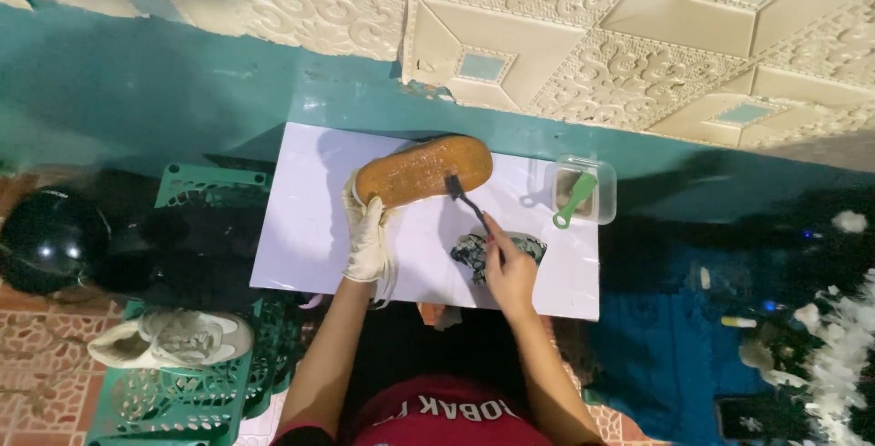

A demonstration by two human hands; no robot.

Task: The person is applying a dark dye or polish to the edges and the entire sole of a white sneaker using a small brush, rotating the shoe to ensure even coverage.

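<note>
My left hand (pixel 367 235), in a white glove, holds a shoe turned sole-up, its tan rubber sole (pixel 424 170) facing me above a white table (pixel 301 227). My right hand (pixel 509 268) is bare and grips a small dark brush (pixel 465 198), whose head touches the right part of the sole. White laces hang below the gloved hand. A patterned dark cloth (pixel 474 250) lies on the table just under my right hand.
A clear plastic tub (pixel 603 198) with a green brush (pixel 576 198) stands at the table's right. A green crate (pixel 173 391) at the left carries a white sneaker (pixel 173 338). A black helmet (pixel 50 241) sits further left. Teal wall behind.
</note>
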